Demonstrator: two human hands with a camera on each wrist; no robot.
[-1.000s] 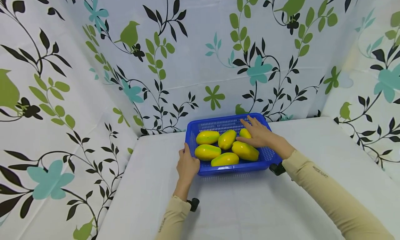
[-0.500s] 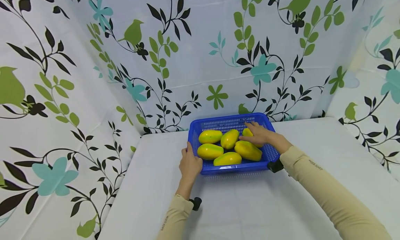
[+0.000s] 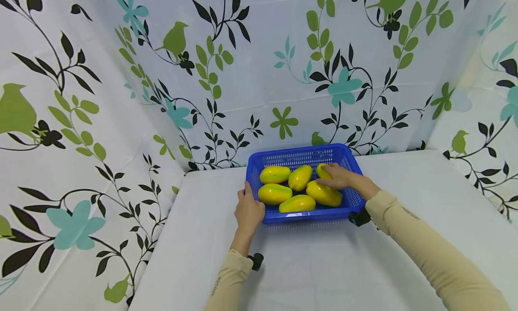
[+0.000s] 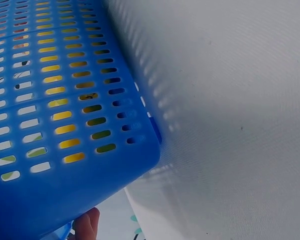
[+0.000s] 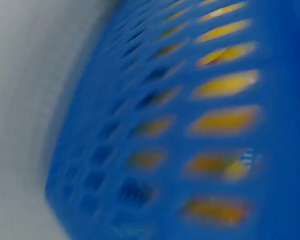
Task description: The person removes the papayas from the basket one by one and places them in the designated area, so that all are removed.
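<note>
From here I see the left hand (image 3: 248, 210) gripping the near-left rim of the blue basket (image 3: 307, 216) on the white table (image 3: 307, 266), just as it did a second ago. The change is in the right hand (image 3: 341, 176): then it was spread wide above the basket, and now it is lower, its fingers and thumb drawn in to a narrower gap around the far-right yellow fruit (image 3: 322, 171). I cannot tell whether they have closed on it. That fruit lies inside the basket, partly hidden by the hand, while the five other fruits (image 3: 297, 203) lie where they were
</note>
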